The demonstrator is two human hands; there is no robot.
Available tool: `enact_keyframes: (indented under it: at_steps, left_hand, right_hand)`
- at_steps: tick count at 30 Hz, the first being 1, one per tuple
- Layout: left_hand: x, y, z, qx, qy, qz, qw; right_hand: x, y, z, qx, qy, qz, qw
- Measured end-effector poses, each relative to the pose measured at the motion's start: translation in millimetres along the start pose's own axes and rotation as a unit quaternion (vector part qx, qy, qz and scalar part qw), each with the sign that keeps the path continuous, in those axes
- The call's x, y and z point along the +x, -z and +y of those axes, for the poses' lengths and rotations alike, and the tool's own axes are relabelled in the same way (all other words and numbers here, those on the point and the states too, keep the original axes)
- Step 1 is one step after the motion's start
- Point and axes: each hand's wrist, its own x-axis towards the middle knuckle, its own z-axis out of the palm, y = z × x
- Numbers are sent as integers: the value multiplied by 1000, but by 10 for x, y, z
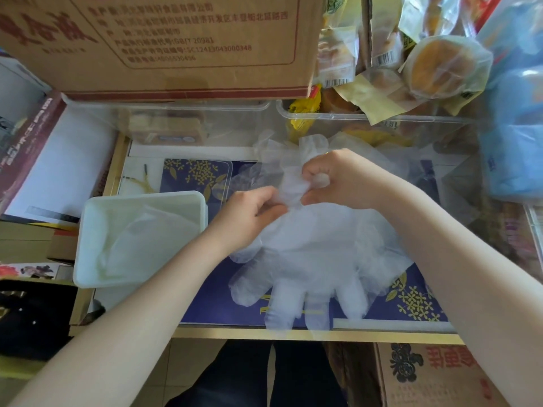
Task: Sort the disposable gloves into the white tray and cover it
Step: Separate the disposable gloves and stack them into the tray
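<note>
From the head camera, looking down, both hands meet just above the centre of the frame. The left hand [249,210] and the right hand [338,180] each have fingers curled and pinching the cuff end of a clear disposable glove [296,183], the two hands close together with only the bunched film between them. Below them lies a loose pile of disposable gloves [308,259], spread flat on the blue floral mat [411,301]. The fingers of the pile point toward the bottom edge of the frame, so its long axis runs top to bottom, with the cuffs under the hands.

The white tray [88,245] sits at the left of the frame, just beside the left forearm, its right rim close to the left wrist. Some translucent film, likely gloves, already lies inside it. It stands uncovered; a clear lid [226,174] seems to lie just above it on the mat, though the film around it makes that hard to be sure of.

The move to come turns on this: the tray is leftward of the hands, so the left hand is the nearer one and a carry would go straight left across the tray's right rim.

Along the top are a cardboard box [164,39], clear plastic bins [352,116] and wrapped pastries [440,66].
</note>
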Motion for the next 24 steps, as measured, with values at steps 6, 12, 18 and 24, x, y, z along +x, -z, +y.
enact_keyframes:
  at_steps: [6,12,18,24]
  left_hand:
    - [-15,-4,-4,68,13,-39,997]
    - [17,81,-40,37,31,-46,998]
    - [-17,273,-120,-121,48,-38,991]
    - [-51,294,-163,-259,73,-3,963]
  right_hand:
    - [-11,40,24,-2,-54,-2,999]
    - [-32,56,46,23,-111,-31,993]
    - [-303,12,495,530,-105,-114,834]
    - [-351,-266,291,568,-185,-98,796]
